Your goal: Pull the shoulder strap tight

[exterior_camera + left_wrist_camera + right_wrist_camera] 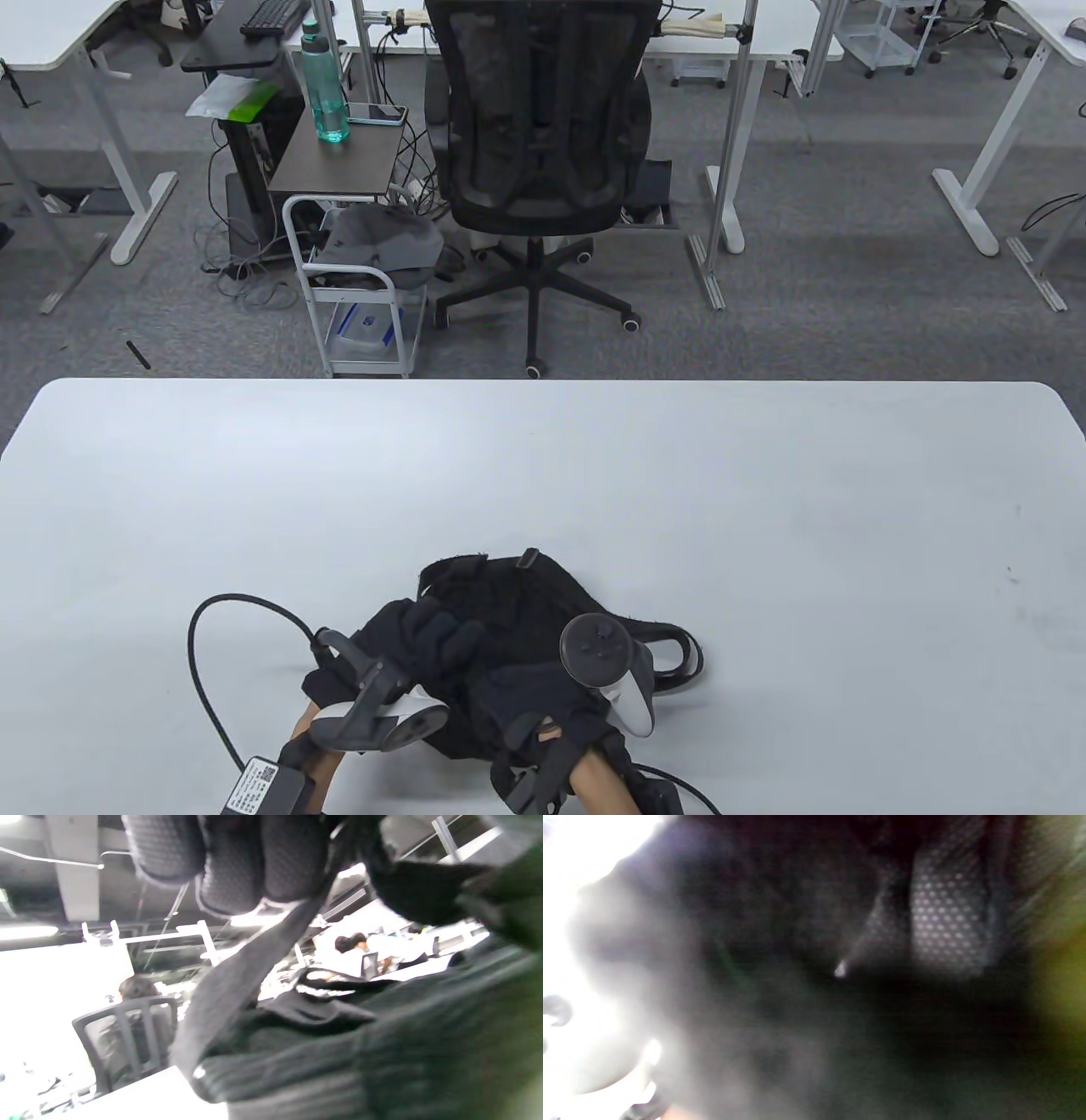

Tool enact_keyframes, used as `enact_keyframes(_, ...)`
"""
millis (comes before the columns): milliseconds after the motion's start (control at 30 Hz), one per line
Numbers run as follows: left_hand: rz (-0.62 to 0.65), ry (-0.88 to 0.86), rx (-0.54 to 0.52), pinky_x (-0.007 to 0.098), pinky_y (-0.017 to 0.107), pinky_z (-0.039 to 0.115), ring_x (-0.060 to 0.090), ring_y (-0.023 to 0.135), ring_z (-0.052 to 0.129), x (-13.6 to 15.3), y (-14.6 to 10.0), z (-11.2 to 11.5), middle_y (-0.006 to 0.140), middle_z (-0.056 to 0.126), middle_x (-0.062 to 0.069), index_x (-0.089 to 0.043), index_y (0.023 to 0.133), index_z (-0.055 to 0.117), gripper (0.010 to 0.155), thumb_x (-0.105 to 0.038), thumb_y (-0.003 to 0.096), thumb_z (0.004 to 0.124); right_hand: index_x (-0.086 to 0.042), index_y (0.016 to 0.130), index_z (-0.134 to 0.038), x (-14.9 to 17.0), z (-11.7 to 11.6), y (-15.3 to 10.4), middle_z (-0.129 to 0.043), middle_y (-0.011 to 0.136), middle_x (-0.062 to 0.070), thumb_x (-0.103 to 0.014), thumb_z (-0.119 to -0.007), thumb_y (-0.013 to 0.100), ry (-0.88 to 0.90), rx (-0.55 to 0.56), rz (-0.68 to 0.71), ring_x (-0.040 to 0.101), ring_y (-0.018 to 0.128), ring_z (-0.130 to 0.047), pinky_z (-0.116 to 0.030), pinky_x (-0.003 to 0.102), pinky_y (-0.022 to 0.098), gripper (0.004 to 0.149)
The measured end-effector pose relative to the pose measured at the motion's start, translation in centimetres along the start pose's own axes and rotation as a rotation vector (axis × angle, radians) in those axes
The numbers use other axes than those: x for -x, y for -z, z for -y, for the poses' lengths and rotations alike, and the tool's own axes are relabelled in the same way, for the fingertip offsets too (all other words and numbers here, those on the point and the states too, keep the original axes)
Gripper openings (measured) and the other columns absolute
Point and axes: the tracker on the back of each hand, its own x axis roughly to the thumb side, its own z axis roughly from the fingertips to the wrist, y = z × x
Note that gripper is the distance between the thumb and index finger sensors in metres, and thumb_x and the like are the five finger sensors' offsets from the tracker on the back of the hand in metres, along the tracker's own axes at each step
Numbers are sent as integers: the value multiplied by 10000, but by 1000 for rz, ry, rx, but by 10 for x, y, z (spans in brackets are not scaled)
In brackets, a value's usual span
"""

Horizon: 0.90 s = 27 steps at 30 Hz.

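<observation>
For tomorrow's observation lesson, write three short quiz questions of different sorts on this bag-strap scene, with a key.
1. True or false: the black bag lies near the table's front edge, where the hands come in.
2. In the left wrist view, what do the left hand's fingers hold? A) a water bottle B) a strap C) a phone
3. Fill in: the right hand rests on the ____.

Key: 1 true; 2 B; 3 bag

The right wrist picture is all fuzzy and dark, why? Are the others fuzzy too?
Right wrist view: too close to the black bag, so it blurs, with white glare at the left edge. Left wrist view: strap smeared, background washed out bright. Table view: sharp and evenly lit, bag clear.
</observation>
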Motion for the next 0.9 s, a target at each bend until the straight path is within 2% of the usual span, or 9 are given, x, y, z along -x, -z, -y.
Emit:
enact_keyframes(100, 0, 7, -3, 348, 603, 791, 132, 784, 900, 0, -2, -4, 720, 904, -147, -427, 934, 610, 643, -474, 295, 554, -17, 607, -994, 0, -1, 0, -1067, 531, 193, -313, -809, 458, -4, 6, -5, 386, 407, -1049, -789, 571, 450, 380)
enact_keyframes(200, 32, 79, -37, 322, 583, 806, 122, 776, 908, -9, -3, -14, 722, 902, -155, -382, 938, 615, 636, -474, 310, 563, -1, 741, -930, 1, 1, -2, -986, 707, 249, -286, -816, 452, 9, 14, -10, 458, 569, -984, -725, 617, 504, 421)
enact_keyframes(233, 50, 81, -47, 318, 577, 810, 120, 771, 912, -12, -3, -17, 718, 904, -157, -380, 938, 616, 637, -477, 311, 561, 24, 811, -868, 2, 2, -2, -914, 785, 278, -300, -808, 459, 23, 14, -13, 491, 643, -926, -688, 639, 524, 482)
enact_keyframes(267, 59, 62, -59, 320, 577, 809, 123, 770, 912, -16, -3, -20, 718, 905, -154, -376, 938, 617, 638, -477, 311, 564, 26, 825, -851, 3, 3, -2, -897, 802, 279, -334, -799, 466, 30, 29, -11, 498, 659, -910, -679, 643, 529, 512)
enact_keyframes(367, 99, 24, -94, 327, 578, 806, 133, 769, 912, -29, -2, -27, 715, 909, -143, -369, 936, 626, 637, -474, 310, 570, -3, 749, -915, 4, 4, -2, -972, 718, 243, -388, -788, 472, 44, 65, 3, 457, 583, -974, -721, 620, 506, 491)
enact_keyframes(433, 127, 47, -100, 329, 581, 807, 136, 767, 914, -37, -1, -27, 713, 911, -141, -367, 936, 627, 638, -474, 310, 570, -27, 657, -963, 3, 4, -3, -1033, 613, 210, -358, -790, 468, 46, 71, 9, 417, 488, -1024, -756, 598, 479, 419)
enact_keyframes(500, 134, 64, -88, 322, 581, 810, 123, 766, 917, -37, -1, -24, 711, 909, -154, -373, 935, 623, 638, -477, 309, 551, -8, 624, -979, 1, 5, -3, -1050, 560, 212, -322, -802, 458, 22, 89, 14, 408, 438, -1037, -771, 592, 461, 397)
enact_keyframes(700, 97, -2, -47, 335, 572, 806, 131, 766, 915, -25, 1, -12, 709, 912, -149, -447, 930, 604, 644, -481, 290, 537, -18, 579, -994, -1, 2, -1, -1071, 495, 179, -321, -793, 463, -13, 61, 11, 368, 376, -1056, -800, 563, 440, 382)
enact_keyframes(900, 14, 15, -7, 332, 559, 809, 128, 756, 921, -4, 1, -4, 697, 917, -150, -467, 927, 599, 645, -486, 286, 537, -11, 568, -1001, 0, 1, 0, -1076, 479, 184, -312, -798, 461, -3, 33, 8, 369, 364, -1058, -802, 564, 436, 378)
